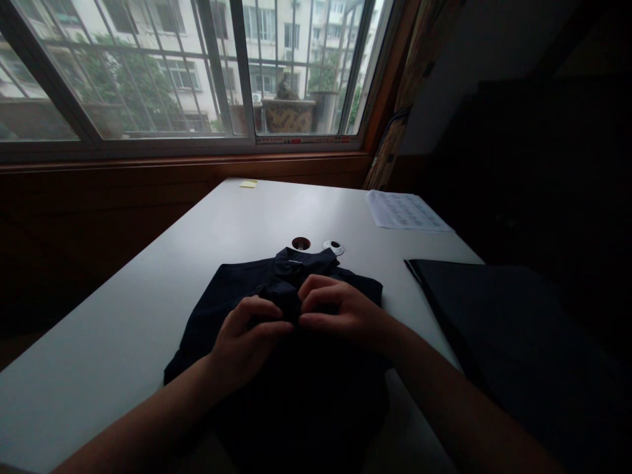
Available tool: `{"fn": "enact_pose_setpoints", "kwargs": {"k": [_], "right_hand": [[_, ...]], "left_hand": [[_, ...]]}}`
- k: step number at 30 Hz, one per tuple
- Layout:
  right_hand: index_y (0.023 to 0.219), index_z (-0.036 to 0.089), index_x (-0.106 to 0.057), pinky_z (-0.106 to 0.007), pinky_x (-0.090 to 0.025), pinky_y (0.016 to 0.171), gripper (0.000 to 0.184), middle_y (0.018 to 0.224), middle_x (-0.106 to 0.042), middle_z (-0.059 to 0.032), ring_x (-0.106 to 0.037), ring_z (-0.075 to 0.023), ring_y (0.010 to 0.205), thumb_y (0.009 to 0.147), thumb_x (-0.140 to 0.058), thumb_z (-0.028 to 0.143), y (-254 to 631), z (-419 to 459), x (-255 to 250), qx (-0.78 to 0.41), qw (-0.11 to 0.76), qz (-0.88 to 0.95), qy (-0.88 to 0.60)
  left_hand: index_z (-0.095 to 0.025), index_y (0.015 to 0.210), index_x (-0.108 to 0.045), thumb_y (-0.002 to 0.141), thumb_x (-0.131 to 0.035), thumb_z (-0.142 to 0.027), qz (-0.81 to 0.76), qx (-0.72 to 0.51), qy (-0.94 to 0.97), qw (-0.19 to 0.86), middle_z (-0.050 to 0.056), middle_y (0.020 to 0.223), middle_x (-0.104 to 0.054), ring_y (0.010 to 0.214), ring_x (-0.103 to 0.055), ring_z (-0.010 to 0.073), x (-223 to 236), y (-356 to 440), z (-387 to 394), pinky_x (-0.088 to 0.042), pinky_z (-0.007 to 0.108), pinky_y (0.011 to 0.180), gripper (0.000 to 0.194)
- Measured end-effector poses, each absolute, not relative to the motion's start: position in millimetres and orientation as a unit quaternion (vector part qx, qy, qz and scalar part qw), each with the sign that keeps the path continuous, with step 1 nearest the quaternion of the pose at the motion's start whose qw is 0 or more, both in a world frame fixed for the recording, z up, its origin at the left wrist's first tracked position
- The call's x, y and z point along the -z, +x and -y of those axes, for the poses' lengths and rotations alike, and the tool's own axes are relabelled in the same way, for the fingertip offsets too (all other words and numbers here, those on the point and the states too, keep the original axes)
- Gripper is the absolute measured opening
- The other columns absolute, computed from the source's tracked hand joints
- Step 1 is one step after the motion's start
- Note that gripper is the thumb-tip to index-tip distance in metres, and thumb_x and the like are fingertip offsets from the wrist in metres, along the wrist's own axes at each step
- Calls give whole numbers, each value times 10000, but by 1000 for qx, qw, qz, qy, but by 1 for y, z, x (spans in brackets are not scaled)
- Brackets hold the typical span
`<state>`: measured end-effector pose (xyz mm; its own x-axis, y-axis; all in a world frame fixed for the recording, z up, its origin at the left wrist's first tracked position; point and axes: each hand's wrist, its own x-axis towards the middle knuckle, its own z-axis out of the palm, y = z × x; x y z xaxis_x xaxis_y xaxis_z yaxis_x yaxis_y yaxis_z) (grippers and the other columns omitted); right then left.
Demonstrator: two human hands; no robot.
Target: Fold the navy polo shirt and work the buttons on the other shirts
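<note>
Shirt [306, 355] runs lengthwise away, collar [318, 261] toward window [187, 72].

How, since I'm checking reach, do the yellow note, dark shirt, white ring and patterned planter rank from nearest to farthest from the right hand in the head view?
From the right hand:
1. Dark shirt: touching the hand.
2. White ring: on the table, past the shirt.
3. Yellow note: table's far left corner.
4. Patterned planter: outside the window.

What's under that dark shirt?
The dark shirt lies on the white table, which shows beside it. The part directly beneath is covered, so I can't tell what else is there.
</note>
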<state>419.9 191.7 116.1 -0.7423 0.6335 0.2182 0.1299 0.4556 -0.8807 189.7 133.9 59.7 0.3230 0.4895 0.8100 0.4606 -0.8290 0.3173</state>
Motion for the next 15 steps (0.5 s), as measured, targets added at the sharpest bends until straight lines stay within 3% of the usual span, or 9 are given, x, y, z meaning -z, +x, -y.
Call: {"fn": "enact_pose_setpoints", "kwargs": {"k": [15], "right_hand": [[786, 204, -702, -324, -473, 844, 112, 984, -595, -20, -601, -160, 914, 867, -723, 278, 420, -193, -115, -457, 277, 810, -240]], "left_hand": [[-208, 1037, -694, 931, -583, -81, -271, -510, 817, 16, 40, 1010, -562, 808, -584, 132, -65, 190, -135, -510, 273, 659, 199]]}}
